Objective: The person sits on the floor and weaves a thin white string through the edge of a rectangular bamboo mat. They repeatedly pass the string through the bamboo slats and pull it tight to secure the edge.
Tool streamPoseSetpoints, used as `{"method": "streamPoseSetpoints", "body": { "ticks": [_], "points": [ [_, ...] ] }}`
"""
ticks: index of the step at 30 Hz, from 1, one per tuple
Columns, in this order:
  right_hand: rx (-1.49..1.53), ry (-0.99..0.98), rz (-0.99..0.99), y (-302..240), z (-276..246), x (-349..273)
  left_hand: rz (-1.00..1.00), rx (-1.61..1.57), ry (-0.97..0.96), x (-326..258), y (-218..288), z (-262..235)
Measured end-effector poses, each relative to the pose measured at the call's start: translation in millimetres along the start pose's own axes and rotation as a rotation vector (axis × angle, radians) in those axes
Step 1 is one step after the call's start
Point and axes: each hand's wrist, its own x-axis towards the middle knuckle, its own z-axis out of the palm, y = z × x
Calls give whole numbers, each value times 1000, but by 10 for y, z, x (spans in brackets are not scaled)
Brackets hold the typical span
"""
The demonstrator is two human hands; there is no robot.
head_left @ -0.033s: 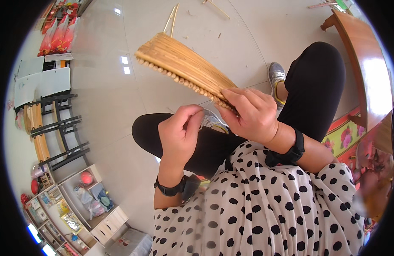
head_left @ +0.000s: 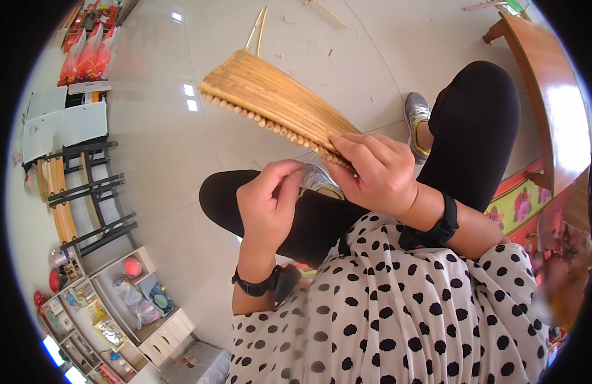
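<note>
A fan-like panel of yellow-tan stalks, laid side by side with their round cut ends along the near edge, slants from upper left down to my right hand. That hand is closed on its narrow right end, the thumb below and the fingers across the top. My left hand is just left of this end, with thumb and forefinger pinched together close to the row of cut ends. A fine pale line shows near those fingertips, but what they pinch is too small to make out.
Loose stalks and scraps lie on the tiled floor beyond the panel. A wooden bench or low table stands at the right. Folded black-framed furniture and a shelf unit line the left. My bent knees are below the hands.
The far left end of the stalk panel has shifted very slightly left. Both hands keep nearly the same place and hold.
</note>
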Motion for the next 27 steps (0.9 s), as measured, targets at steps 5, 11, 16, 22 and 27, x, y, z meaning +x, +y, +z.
{"method": "streamPoseSetpoints", "body": {
  "ticks": [5,11,16,22,27],
  "points": [
    [45,-10,-39,-23,10,10,-74,-92,8,-102,-71,-67],
    [79,-36,-34,18,5,-12,-60,-163,32,-118,-146,22],
    [95,-13,-28,25,4,7,16,-47,61,-75,-151,24],
    [102,10,-20,39,18,-17,30,-5,56,-56,-84,52],
    [103,13,-23,45,-4,-2,44,-19,59,-33,-75,90]
  ]
}}
